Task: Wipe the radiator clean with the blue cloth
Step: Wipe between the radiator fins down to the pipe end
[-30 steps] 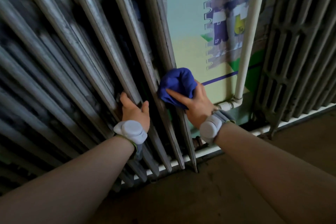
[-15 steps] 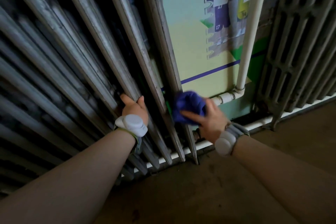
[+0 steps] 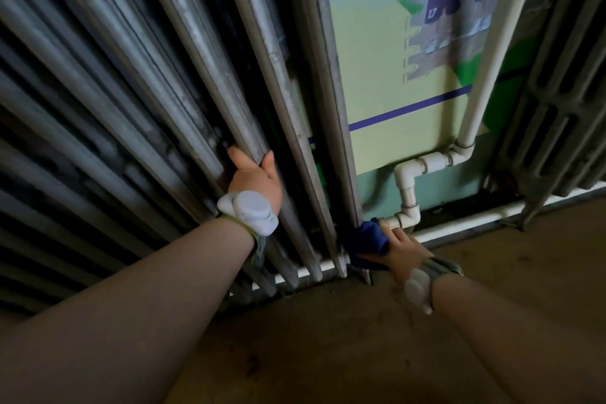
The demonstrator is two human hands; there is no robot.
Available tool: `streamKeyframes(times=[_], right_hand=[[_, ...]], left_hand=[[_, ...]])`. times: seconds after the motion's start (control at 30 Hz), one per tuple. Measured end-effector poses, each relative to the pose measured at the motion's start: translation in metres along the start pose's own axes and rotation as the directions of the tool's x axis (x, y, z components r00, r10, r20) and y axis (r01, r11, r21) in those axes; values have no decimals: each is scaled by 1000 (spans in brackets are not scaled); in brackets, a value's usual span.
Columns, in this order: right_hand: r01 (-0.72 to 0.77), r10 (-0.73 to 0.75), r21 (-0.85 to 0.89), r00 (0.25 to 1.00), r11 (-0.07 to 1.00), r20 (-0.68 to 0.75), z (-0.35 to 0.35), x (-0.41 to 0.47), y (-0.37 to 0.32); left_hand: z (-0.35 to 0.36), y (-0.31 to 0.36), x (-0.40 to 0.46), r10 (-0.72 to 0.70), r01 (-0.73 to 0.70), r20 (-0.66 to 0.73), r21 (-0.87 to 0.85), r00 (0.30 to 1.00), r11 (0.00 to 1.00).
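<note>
Right hand grip: right hand [image 3: 401, 248] holds the bunched blue cloth [image 3: 367, 239] tight.
Cloth place: pressed on the bottom of the last bar of the radiator [image 3: 196, 43], near the floor [image 3: 328, 338].
Left hand grip: left hand [image 3: 254, 175] is curled around one radiator bar, low down.
Beside the cloth: a white pipe [image 3: 406, 187] touches the right hand's fingers.
Wrists: both wear white bands.
</note>
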State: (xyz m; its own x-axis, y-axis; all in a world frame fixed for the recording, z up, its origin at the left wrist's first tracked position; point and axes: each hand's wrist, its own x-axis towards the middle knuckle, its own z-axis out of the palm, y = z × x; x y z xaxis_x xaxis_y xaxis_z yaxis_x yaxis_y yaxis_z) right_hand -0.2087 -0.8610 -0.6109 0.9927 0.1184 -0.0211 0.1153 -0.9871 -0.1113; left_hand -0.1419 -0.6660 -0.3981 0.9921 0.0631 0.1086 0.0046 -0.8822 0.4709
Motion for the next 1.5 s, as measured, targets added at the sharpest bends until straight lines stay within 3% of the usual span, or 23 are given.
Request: streamKeyframes(times=[0.03, 0.1, 0.13, 0.2, 0.3, 0.4, 0.5, 0.67, 0.77, 0.9, 1.03, 1.17, 1.27, 1.37, 1.43, 1.5], right_hand=[[-24, 24, 20, 999, 1000, 32, -6, -3, -2], [-31, 53, 142, 986, 989, -158, -22, -4, -7], [20, 21, 132, 954, 991, -298, -34, -1, -11], [132, -60, 81, 811, 988, -581, -49, 7, -16], [123, -58, 47, 730, 991, -681, -48, 20, -21], [87, -62, 9, 774, 996, -630, -21, 19, -20], [58, -41, 19, 870, 998, -492, 0, 16, -13], [65, -103, -113, 924, 991, -369, 27, 10, -1], [49, -66, -117, 987, 992, -144, 32, 13, -3], [14, 20, -163, 979, 987, 203, 29, 15, -3], [-6, 41, -115, 951, 993, 306, 31, 16, -4], [11, 19, -115, 966, 993, 258, -1, 6, -4], [-67, 57, 39, 974, 997, 218, -39, -1, -10], [-14, 9, 65, 997, 998, 83, -84, -15, -19], [27, -26, 69, 1000, 997, -13, -111, -18, -27], [86, -64, 100, 977, 991, -204, -143, -17, -43]], left_hand=[[0, 0, 1, -3, 3, 3, 0, 1000, 1000], [1, 1, 1, -7, 7, 13, -2, 1000, 1000], [1, 0, 1, -10, 10, 10, 2, 1000, 1000], [2, -1, 1, 0, 0, -12, 7, 1000, 1000], [2, -3, -1, 15, -15, -11, 0, 1000, 1000], [1, -4, -2, 15, -15, -9, -4, 1000, 1000], [3, -2, -3, 29, -29, -6, 10, 1000, 1000], [3, 0, -1, 1, -1, -6, 17, 1000, 1000], [3, -1, 0, -2, 2, -3, 17, 1000, 1000], [2, 1, -2, -17, 16, 19, 45, 1000, 999], [-2, 0, -1, -13, 8, 52, 98, 999, 995], [-6, -6, 7, 40, -66, 126, 218, 991, 974], [-18, -5, 2, 101, -104, 152, 15, 983, 994], [-40, -8, -3, 124, -130, 195, 17, 973, 991], [-55, -12, -5, 190, -199, 150, 44, 970, 979], [-81, -25, -5, 299, -299, -25, -39, 954, 953]])
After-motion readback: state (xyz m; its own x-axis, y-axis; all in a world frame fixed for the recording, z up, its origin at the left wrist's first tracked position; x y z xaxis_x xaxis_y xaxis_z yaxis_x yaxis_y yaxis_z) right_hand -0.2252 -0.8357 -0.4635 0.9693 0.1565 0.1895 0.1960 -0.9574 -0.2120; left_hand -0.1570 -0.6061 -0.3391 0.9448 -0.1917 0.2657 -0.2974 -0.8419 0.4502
